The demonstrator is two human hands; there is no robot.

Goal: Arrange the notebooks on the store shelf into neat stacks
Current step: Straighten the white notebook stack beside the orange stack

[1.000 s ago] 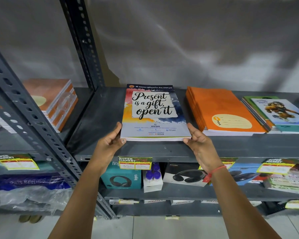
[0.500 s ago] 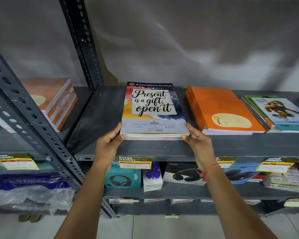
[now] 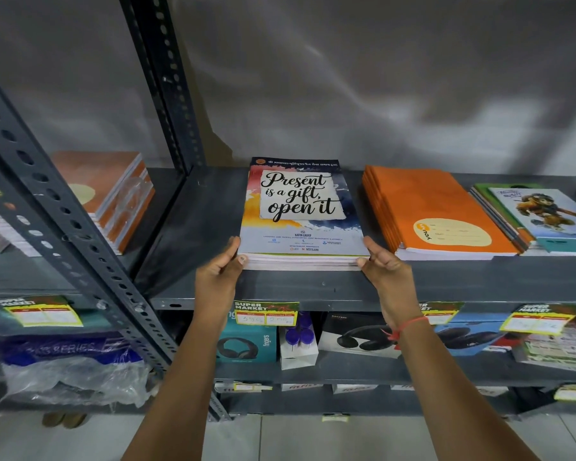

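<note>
A stack of notebooks with a "Present is a gift, open it" cover [image 3: 300, 207] lies flat on the dark grey shelf [image 3: 193, 227]. My left hand [image 3: 218, 277] grips its near left corner, thumb on the front edge. My right hand [image 3: 384, 276], with a red thread at the wrist, grips the near right corner. To the right lies an orange notebook stack [image 3: 429, 207], then a stack topped by a monkey cover [image 3: 546, 217]. Another orange stack [image 3: 108, 194] sits on the neighbouring shelf at left.
A perforated metal upright [image 3: 64, 227] slants across the left foreground; another upright [image 3: 162, 78] stands at the shelf's back left corner. Below are boxed headphones [image 3: 246, 344], price tags [image 3: 266, 313] and a plastic-wrapped bundle [image 3: 70, 371]. A grey wall backs the shelf.
Both hands have slid the "Present is a gift" stack slightly back on the shelf. The hold on its front corners is unchanged.
</note>
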